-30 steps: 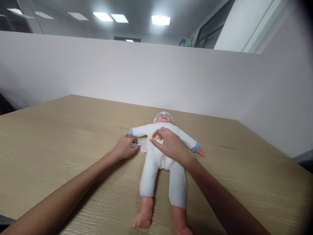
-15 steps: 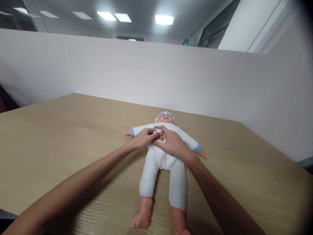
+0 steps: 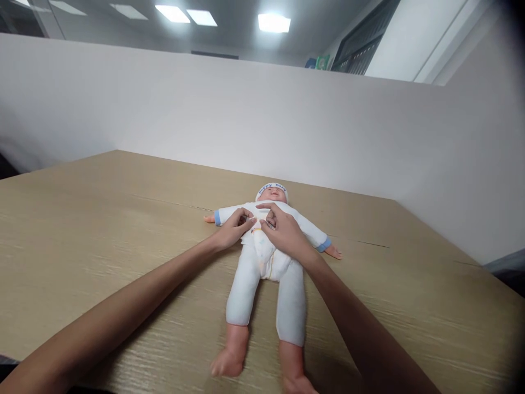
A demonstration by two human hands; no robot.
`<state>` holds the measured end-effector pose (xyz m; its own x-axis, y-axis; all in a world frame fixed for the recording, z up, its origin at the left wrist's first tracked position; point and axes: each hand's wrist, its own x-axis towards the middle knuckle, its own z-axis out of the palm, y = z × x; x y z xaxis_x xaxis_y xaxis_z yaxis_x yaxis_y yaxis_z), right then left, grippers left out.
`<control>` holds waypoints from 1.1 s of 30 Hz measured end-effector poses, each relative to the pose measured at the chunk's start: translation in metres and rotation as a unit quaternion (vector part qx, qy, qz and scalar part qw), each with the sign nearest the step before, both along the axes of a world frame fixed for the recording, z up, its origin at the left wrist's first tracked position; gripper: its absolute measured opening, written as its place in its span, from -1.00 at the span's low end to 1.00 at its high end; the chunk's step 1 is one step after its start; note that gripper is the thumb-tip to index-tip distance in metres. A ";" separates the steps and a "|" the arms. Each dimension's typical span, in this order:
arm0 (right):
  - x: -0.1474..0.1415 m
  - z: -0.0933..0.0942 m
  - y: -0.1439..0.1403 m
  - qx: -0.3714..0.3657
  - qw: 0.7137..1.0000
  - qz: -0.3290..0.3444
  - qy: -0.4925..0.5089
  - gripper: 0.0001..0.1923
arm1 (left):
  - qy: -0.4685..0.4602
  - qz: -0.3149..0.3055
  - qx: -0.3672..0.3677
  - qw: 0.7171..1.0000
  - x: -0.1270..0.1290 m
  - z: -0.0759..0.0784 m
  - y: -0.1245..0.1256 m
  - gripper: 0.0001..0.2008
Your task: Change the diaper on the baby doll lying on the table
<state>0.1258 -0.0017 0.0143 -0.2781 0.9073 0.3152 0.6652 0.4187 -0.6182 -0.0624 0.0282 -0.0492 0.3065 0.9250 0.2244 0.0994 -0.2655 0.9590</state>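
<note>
A baby doll in a white romper with blue cuffs and a white cap lies on its back on the wooden table, head away from me, bare feet toward me. My left hand and my right hand meet over the doll's chest. Both pinch the white fabric at the front of the romper, fingertips almost touching. The doll's arms are spread to either side.
A white partition wall runs along the far edge of the table and turns along its right side. Ceiling lights and a dark window show above it. A seam crosses the tabletop behind the doll.
My left hand came from the table beside the doll's left arm onto its chest to meet my right hand. Both hands then crept slightly up toward the doll's neck.
</note>
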 end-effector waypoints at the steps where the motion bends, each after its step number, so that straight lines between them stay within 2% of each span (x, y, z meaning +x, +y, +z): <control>1: 0.000 0.000 0.001 0.010 1.000 0.000 0.006 -0.58 | 0.006 0.013 0.005 1.000 0.000 0.002 -0.001 -0.59; 4: -0.001 0.003 -0.006 0.084 0.996 -0.011 0.016 -0.53 | 0.018 0.080 0.029 0.996 -0.002 0.012 -0.015 -0.69; 6: -0.001 0.006 -0.025 0.138 0.990 -0.017 0.018 -0.54 | 0.035 0.121 0.089 0.988 -0.006 0.023 -0.036 -0.74; 7: 0.000 0.007 -0.039 0.152 0.988 -0.013 0.020 -0.60 | 0.049 0.121 0.131 0.983 -0.009 0.029 -0.049 -0.77; 8: 0.001 0.006 -0.055 0.150 0.988 -0.003 0.022 -0.69 | 0.067 0.102 0.174 0.977 -0.013 0.035 -0.064 -0.80; 10: 0.008 0.002 -0.092 0.108 0.993 0.033 0.025 -0.88 | 0.121 -0.003 0.228 0.966 -0.022 0.044 -0.094 -0.81; 12: 0.019 -0.007 -0.125 0.028 0.997 0.066 0.016 -0.94 | 0.190 -0.132 0.229 0.946 -0.029 0.047 -0.117 -0.80; 13: 0.025 -0.012 -0.137 -0.006 0.997 0.075 0.000 -0.94 | 0.222 -0.172 0.224 0.933 -0.032 0.045 -0.125 -0.80; 14: 0.032 -0.017 -0.145 -0.028 0.997 0.072 -0.020 -0.93 | 0.252 -0.187 0.220 0.924 -0.034 0.043 -0.130 -0.81; 15: 0.038 -0.021 -0.150 -0.037 0.997 0.060 -0.042 -0.94 | 0.276 -0.178 0.217 0.919 -0.035 0.040 -0.132 -0.82; 18: 0.050 -0.031 -0.143 -0.026 0.995 -0.005 -0.093 -0.94 | 0.313 -0.088 0.209 0.922 -0.030 0.029 -0.128 -0.84; 20: 0.050 -0.033 -0.133 -0.021 0.993 -0.039 -0.109 -0.88 | 0.322 -0.037 0.195 0.926 -0.021 0.024 -0.121 -0.75; 23: 0.044 -0.037 -0.123 -0.009 0.990 -0.070 -0.120 -0.80 | 0.342 0.009 0.185 0.921 -0.007 0.019 -0.111 -0.64; 27: 0.035 -0.045 -0.127 0.035 0.987 -0.091 -0.131 -0.79 | 0.356 0.011 0.205 0.912 0.000 0.013 -0.105 -0.63; 33: 0.030 -0.052 -0.134 0.069 0.984 -0.097 -0.135 -0.86 | 0.282 -0.011 0.223 0.933 -0.006 0.006 -0.105 -0.72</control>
<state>0.1558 -0.1359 -0.0376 -0.1940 0.9051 0.3784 0.8729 0.3353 -0.3545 -0.0685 -0.0766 -0.0430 0.5095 0.7707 0.3825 0.5452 -0.6331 0.5495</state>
